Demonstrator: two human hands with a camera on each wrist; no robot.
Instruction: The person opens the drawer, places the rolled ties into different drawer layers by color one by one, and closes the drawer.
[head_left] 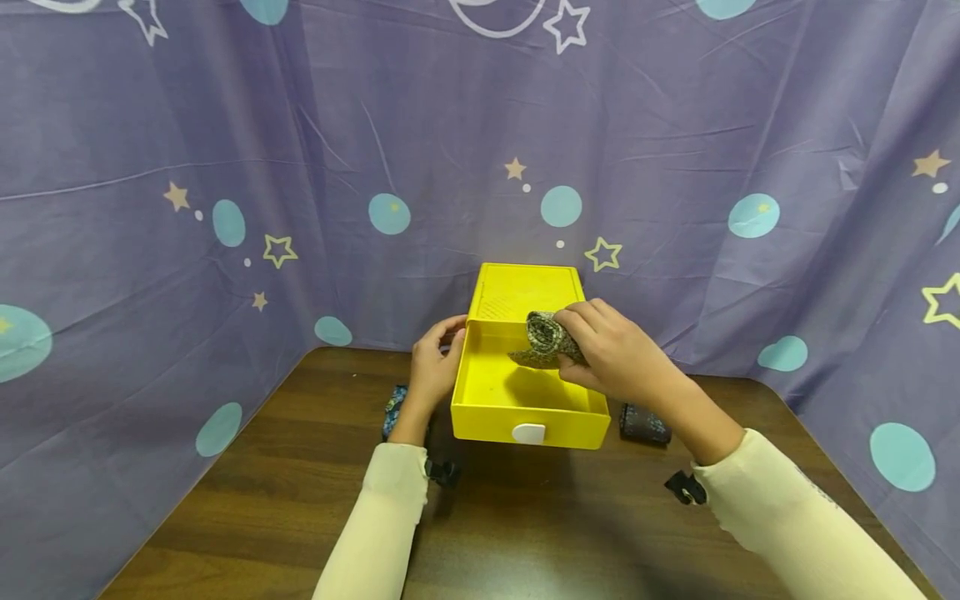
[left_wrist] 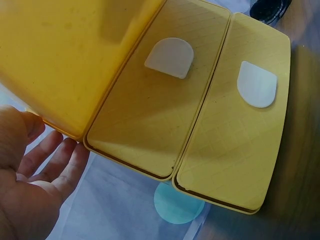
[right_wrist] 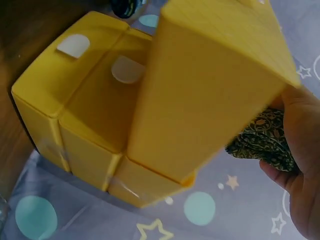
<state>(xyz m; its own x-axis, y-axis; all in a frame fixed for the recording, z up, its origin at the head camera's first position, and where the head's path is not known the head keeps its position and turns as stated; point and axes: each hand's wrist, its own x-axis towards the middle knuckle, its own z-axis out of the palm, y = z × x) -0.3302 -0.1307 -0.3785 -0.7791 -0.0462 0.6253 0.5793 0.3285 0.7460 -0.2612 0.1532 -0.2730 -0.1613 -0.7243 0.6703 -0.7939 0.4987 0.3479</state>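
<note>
A yellow plastic drawer unit [head_left: 528, 287] stands against the backdrop, its top drawer [head_left: 495, 392] pulled out toward me. My right hand [head_left: 618, 354] grips a rolled cloth [head_left: 547, 333] with a dark green and beige leafy pattern, held above the drawer with a loose flap hanging down. In the right wrist view, part of the cloth [right_wrist: 265, 140] shows beyond the drawer's edge. My left hand [head_left: 435, 367] rests along the unit's left side. In the left wrist view, its fingers [left_wrist: 65, 165] are loosely extended and touch the side near the pulled-out drawer.
Two lower drawers [left_wrist: 135, 100] with white tab handles are closed. A dark blue patterned roll [head_left: 393, 408] lies left of the unit, partly behind my left wrist. A dark rolled cloth [head_left: 645, 423] lies to the right. A purple curtain [head_left: 450, 125] rises behind the wooden table [head_left: 525, 517].
</note>
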